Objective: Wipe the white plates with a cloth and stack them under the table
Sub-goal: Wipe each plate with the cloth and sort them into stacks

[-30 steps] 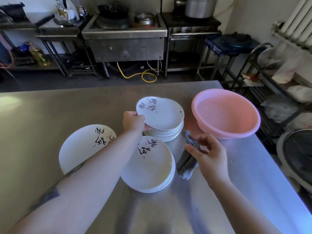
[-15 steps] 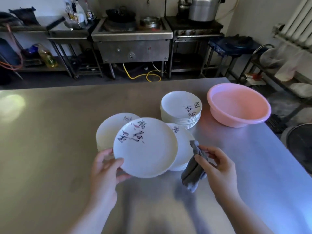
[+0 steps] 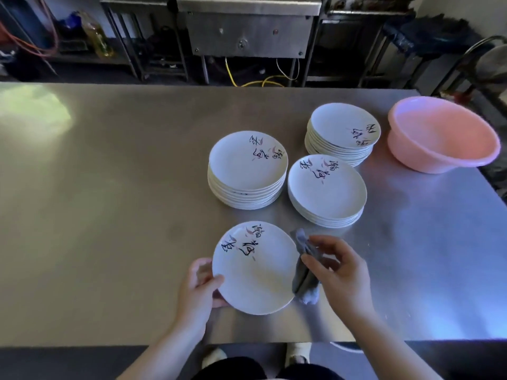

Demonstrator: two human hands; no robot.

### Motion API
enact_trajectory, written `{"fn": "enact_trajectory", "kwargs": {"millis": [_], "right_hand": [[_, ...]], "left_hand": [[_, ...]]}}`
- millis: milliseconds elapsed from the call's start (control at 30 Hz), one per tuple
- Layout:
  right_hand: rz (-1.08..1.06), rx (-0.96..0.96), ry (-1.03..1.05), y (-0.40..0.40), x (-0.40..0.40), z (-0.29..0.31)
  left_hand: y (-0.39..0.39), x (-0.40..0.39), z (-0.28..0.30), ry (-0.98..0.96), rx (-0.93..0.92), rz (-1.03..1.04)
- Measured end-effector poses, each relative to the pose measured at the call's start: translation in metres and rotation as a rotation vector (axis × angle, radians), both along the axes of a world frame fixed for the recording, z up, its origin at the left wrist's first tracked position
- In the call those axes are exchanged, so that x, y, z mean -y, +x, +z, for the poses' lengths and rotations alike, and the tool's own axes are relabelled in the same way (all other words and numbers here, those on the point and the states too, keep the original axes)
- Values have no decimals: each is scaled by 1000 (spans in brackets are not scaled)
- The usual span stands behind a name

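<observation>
The left hand point(image 3: 198, 287) pinches the stiff, breakable, probably slick plate point(image 3: 256, 270) by its rim while the right hand point(image 3: 340, 272) grasps the soft cloth point(image 3: 303, 272).

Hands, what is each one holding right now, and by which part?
The left hand grips a single white plate by its near-left rim. The right hand pinches a grey cloth around its middle, beside the plate's right edge.

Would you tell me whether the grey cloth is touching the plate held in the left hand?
Touching: the head view shows the grey cloth lying against the held plate at its right rim.
</observation>
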State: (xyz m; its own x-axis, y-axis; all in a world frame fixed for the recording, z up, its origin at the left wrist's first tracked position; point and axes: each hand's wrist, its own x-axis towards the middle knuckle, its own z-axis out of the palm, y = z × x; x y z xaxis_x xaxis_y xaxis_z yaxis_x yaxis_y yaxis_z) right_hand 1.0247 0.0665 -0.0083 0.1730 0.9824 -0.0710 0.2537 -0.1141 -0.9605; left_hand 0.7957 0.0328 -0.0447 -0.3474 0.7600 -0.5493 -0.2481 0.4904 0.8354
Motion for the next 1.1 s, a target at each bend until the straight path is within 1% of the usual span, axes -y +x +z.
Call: {"fn": "enact_trajectory", "kwargs": {"millis": [67, 100, 267, 333, 400, 467, 533, 600, 700, 800, 867, 933, 1000, 1100], "right_hand": [[27, 51, -10, -6, 2, -4], [43, 75, -18, -9, 2, -6], [198, 258, 28, -24, -5, -17], [290, 349, 60, -27, -8, -25], [384, 481, 59, -28, -11, -36], [454, 624, 67, -28, -13, -48], [488, 745, 77, -29, -15, -55], [480, 818, 91, -39, -23, -58], [525, 815, 187, -68, -37, -61], [694, 793, 329, -86, -24, -68], [841, 778, 361, -74, -4, -71], [925, 772, 366, -48, 5, -69], [867, 818, 371, -25, -4, -65], [650, 888, 331, -21, -38, -65]], "left_hand": [[1, 4, -6, 4, -45, -23], [0, 7, -8, 16, -101, -55], [-16, 14, -16, 120, -639, -381], [-22, 11, -15, 141, -727, -525], [-24, 5, -14, 170, -784, -745], [-25, -2, -14, 139, -842, -887], [-25, -6, -14, 101, -854, -904], [-23, -7, -14, 102, -837, -881], [-20, -5, -16, 109, -819, -857], [-20, -5, -19, 98, -817, -835], [-20, -6, -21, 101, -812, -836], [-19, -6, -21, 95, -814, -840], [-18, -6, -20, 81, -809, -835], [-17, -5, -17, 78, -797, -825]]}}
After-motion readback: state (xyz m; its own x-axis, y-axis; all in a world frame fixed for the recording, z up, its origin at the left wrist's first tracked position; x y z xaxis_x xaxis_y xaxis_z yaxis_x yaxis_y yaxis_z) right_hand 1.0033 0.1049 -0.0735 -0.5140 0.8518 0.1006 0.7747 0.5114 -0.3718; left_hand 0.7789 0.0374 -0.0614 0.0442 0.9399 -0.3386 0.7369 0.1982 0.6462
